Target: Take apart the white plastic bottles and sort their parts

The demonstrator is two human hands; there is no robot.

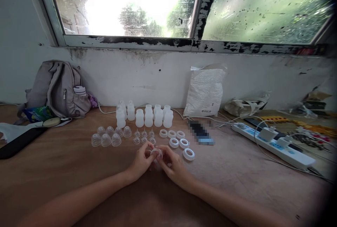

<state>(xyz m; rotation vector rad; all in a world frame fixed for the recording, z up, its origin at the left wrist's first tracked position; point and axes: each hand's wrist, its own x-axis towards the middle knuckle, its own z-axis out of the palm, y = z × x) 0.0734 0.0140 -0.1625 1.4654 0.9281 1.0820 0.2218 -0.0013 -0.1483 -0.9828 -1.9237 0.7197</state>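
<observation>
Close together at the middle of the table, my left hand (142,160) and my right hand (172,163) both pinch a small whitish bottle ring (157,152). Fingers cover much of it, and a clear nipple may be in it; I cannot tell. Just beyond my left hand stand several clear nipples (144,139) in rows. To the right of my right hand lie several white bottle rings (189,154). Clear dome caps (106,140) are grouped to the left. Behind them all, frosted bottles (149,116) stand upright, some of them topped with nipples.
A grey backpack (56,88) leans on the wall at the left, near a black case (22,142). At the back stands a white padded bag (204,91). A phone (201,133) lies right of the rings. Farther right is a power strip (273,146) with trailing cables.
</observation>
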